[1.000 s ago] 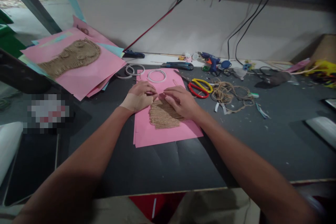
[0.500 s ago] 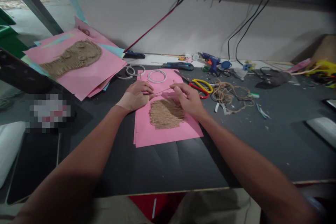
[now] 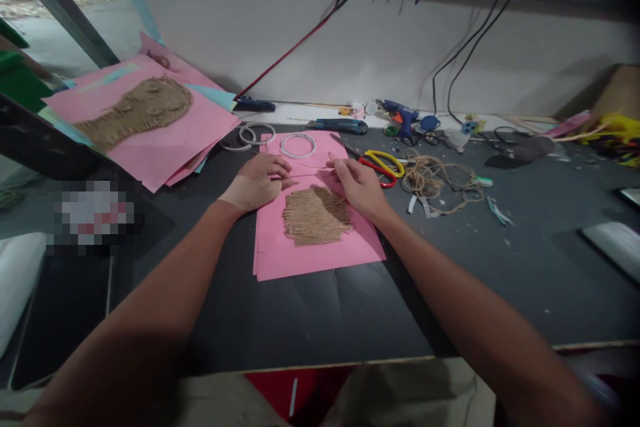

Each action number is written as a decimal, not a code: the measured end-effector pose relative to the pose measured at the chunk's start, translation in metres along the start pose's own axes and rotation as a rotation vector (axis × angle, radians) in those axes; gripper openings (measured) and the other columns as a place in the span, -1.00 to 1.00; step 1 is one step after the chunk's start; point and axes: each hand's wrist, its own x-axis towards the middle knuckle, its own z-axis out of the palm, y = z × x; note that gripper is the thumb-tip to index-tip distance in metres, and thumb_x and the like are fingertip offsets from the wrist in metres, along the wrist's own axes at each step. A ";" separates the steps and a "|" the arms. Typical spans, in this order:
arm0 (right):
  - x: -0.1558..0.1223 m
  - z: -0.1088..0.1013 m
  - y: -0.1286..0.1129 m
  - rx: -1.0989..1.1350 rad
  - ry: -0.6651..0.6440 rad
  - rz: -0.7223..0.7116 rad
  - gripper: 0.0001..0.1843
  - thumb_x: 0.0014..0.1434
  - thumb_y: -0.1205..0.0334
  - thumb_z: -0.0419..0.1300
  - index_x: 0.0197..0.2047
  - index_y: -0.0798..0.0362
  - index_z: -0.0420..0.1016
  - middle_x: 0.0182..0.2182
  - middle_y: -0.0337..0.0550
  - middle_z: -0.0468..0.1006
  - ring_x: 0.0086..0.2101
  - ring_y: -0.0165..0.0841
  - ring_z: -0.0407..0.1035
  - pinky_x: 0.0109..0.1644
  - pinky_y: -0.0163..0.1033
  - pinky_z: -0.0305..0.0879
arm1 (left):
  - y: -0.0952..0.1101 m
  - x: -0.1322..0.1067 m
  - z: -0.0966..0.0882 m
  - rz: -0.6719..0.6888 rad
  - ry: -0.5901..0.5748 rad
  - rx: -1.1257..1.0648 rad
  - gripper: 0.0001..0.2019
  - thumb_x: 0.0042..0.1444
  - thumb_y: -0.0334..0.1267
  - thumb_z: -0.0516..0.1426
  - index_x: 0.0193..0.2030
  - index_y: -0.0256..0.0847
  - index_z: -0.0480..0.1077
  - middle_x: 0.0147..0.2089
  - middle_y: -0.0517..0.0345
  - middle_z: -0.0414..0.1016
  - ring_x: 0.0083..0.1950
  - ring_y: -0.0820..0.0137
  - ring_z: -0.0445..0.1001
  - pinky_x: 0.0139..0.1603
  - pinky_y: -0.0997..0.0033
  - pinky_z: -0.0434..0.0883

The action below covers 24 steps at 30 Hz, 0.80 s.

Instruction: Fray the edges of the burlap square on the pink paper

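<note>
A pink sheet (image 3: 320, 265) lies in front of me, with a patch of brown twine strips (image 3: 317, 217) laid side by side on it. My left hand (image 3: 260, 181) rests on the sheet's left side, above the patch, fingers stretched out and slightly apart, with nothing plainly held. On the right, my right hand (image 3: 357, 183) pinches a thin piece of twine (image 3: 314, 166) between thumb and fingertips. That piece reaches leftward above the patch. A white ring of tape (image 3: 299, 145) sits at the sheet's top edge.
Scissors with red and yellow handles (image 3: 383, 167) and tangled twine (image 3: 435, 180) lie to the right. Behind are a blue cutter (image 3: 340, 125) and a blue glue gun (image 3: 407, 120). Pink sheets bearing a twine-covered shape (image 3: 145, 107) are stacked at left, near more rings (image 3: 257, 133).
The twine stretched between both hands is now held only by my right hand, its left end apart from my left fingers. Both hands stay nearly in place.
</note>
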 end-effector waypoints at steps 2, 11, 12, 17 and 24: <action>0.000 0.000 -0.001 -0.012 -0.004 0.008 -0.41 0.41 -0.26 0.07 -0.04 0.09 0.66 -0.11 0.08 0.72 -0.11 -0.15 0.58 0.05 0.00 0.45 | -0.001 0.000 0.000 0.007 -0.003 0.003 -0.84 0.14 -0.22 0.36 -0.44 -0.12 0.57 -0.11 0.06 0.72 0.02 0.20 0.63 0.19 0.09 0.50; 0.000 0.000 0.000 -0.005 0.005 0.021 -0.44 0.40 -0.24 0.10 -0.06 0.06 0.67 -0.17 0.00 0.74 -0.18 -0.21 0.58 0.00 -0.04 0.48 | -0.008 -0.003 -0.005 -0.178 0.089 0.126 -0.90 0.12 -0.27 0.32 -0.41 -0.13 0.57 -0.08 0.02 0.71 0.03 0.13 0.62 0.19 0.05 0.52; 0.000 0.000 0.000 0.005 0.003 0.021 -0.47 0.39 -0.23 0.12 -0.08 0.06 0.67 -0.19 -0.01 0.74 -0.20 -0.21 0.58 -0.02 -0.05 0.48 | -0.008 -0.003 -0.006 -0.178 0.100 0.137 -0.91 0.12 -0.26 0.32 -0.40 -0.13 0.57 -0.09 0.00 0.71 0.03 0.11 0.61 0.20 0.03 0.51; -0.002 0.000 -0.003 0.044 -0.038 0.019 -0.67 0.28 -0.04 0.30 -0.16 0.06 0.69 -0.26 -0.05 0.75 -0.29 -0.25 0.58 -0.12 -0.09 0.50 | 0.012 -0.001 -0.005 -0.108 0.154 0.037 -0.96 0.11 -0.31 0.28 -0.35 -0.10 0.59 -0.17 0.06 0.70 -0.02 0.19 0.61 0.19 0.10 0.52; -0.004 -0.001 -0.009 -0.055 -0.053 -0.044 -0.79 0.21 0.09 0.37 -0.22 0.06 0.70 -0.26 -0.06 0.76 -0.26 -0.24 0.59 -0.09 -0.11 0.48 | 0.033 0.000 -0.007 -0.360 0.055 -0.302 -0.83 0.11 -0.18 0.29 -0.23 -0.20 0.67 -0.17 0.03 0.72 -0.20 0.28 0.63 -0.15 0.30 0.56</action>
